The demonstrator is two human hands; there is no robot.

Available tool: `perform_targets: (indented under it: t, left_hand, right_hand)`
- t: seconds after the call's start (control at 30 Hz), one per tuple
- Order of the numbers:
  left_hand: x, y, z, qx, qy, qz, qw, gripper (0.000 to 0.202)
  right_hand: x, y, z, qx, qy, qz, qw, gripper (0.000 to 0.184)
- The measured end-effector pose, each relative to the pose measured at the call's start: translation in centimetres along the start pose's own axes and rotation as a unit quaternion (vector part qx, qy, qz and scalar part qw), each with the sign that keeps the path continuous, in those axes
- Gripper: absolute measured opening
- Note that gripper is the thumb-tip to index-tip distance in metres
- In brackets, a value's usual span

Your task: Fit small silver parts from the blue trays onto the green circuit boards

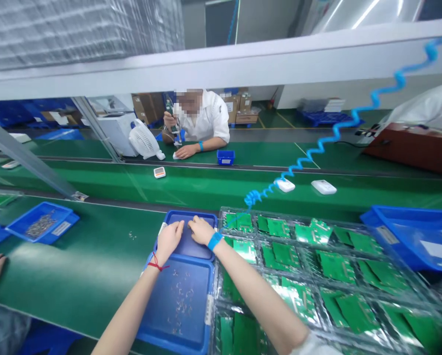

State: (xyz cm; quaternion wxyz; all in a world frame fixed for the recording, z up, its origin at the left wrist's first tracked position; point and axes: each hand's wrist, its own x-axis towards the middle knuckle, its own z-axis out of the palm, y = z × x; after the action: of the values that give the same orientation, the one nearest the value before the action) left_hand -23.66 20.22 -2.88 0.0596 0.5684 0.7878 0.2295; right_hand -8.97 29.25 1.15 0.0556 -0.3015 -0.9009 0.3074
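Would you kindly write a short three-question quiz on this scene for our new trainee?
1. What colour is the band on the wrist of the right hand?
2. True or false: the green boards lie to the right of the nearer blue tray.
3. Where is the left hand? A) At the fan; B) At the farther blue tray; C) On the green boards.

Key: 1. Blue; 2. True; 3. B.

2 forearms (pixel 129 310) extended forward; left hand (pixel 170 239) curled, right hand (pixel 201 230) curled just beside.
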Motion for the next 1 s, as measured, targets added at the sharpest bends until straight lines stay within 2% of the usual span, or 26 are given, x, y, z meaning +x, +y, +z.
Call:
perform_targets:
  t: [0.17, 0.3, 0.4, 0.5, 0.73, 1.0]
  left_hand:
    - [0.4, 0.0, 0.4, -0.072, 0.019, 0.07, 0.995, 0.023]
    - [0.9, 1.1, 1.6, -0.162, 0.019, 0.105, 0.981, 0.035]
    - [1.0, 1.9, 2.3, -0.216, 0.003, 0.107, 0.97, 0.031]
    - [1.0, 1.9, 2.1, -0.244, -0.009, 0.085, 0.966, 0.03]
    - [1.2, 1.5, 0.2, -0.234, -0.004, 0.048, 0.971, 0.028]
    - [1.2, 1.2, 0.7, -0.235, 0.002, 0.019, 0.972, 0.028]
  right_hand:
    - [1.3, 1.5, 1.1, 0.103, 0.006, 0.017, 0.995, 0.032]
    - [1.7, 2.5, 1.7, 0.223, 0.02, 0.032, 0.974, 0.033]
    - [1.8, 3.0, 1.7, 0.301, 0.011, 0.031, 0.953, 0.032]
    - [1.7, 3.7, 1.2, 0.348, -0.005, 0.03, 0.937, 0.031]
    - [1.5, 3.6, 0.3, 0.348, 0.007, 0.083, 0.934, 0.032]
    - [1.1, 2.4, 0.4, 0.318, 0.036, 0.091, 0.943, 0.032]
